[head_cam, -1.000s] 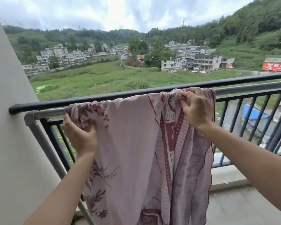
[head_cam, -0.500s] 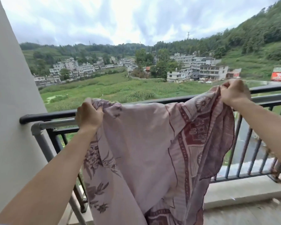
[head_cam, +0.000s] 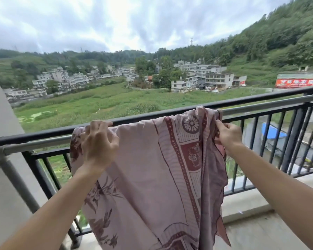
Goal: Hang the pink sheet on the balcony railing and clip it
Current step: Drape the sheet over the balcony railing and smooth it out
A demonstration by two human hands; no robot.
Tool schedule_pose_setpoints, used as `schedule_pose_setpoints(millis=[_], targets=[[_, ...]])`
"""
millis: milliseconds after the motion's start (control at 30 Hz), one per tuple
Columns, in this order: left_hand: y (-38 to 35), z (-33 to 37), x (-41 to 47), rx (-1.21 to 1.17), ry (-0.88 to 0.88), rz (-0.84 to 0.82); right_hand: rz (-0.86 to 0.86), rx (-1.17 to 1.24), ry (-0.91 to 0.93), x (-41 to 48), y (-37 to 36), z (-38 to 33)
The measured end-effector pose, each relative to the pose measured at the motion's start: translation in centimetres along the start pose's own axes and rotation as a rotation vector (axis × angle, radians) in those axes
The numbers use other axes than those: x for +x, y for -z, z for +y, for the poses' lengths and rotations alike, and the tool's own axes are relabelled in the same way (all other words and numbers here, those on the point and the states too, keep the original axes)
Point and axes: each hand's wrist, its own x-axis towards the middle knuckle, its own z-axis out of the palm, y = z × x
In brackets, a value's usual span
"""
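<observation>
The pink sheet, printed with dark red borders and leaf patterns, hangs over the grey metal bar just inside the black balcony railing. Its bulk drapes down on my side toward the floor. My left hand grips the sheet's top left edge at the bar, fingers curled into the cloth. My right hand pinches the bunched right edge just below the bar. No clip is visible.
A pale wall stands at the left, where the bar bends down into a post. A concrete curb runs under the railing. Beyond lie green fields, houses and a wooded hill.
The sheet was lifted above the rail half a second ago and has come down over the bar. Both hands have lowered with it, and the right hand has drawn leftward.
</observation>
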Motion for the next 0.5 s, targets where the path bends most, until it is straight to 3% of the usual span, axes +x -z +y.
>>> schedule_pose_setpoints(millis=[67,133,233,367,500], targets=[[-1.4,3.2,-0.2,-0.013,-0.095,-0.082,-0.146,0.138,-0.158,-0.3,0.4,0.0],[-2.9,5.9,-0.2,0.009,-0.193,-0.151,-0.253,0.174,-0.167,-0.3,1.2,-0.5],[-5.2,8.7,0.2,0.061,-0.277,-0.246,-0.306,0.133,-0.032,0.6,3.1,-1.8],[-7.5,9.8,1.5,0.159,-0.275,-0.335,-0.088,-0.145,0.214,3.1,5.3,-4.4],[-8.5,9.0,2.7,0.243,-0.250,-0.373,-0.269,-0.012,0.272,3.6,5.0,-8.7]])
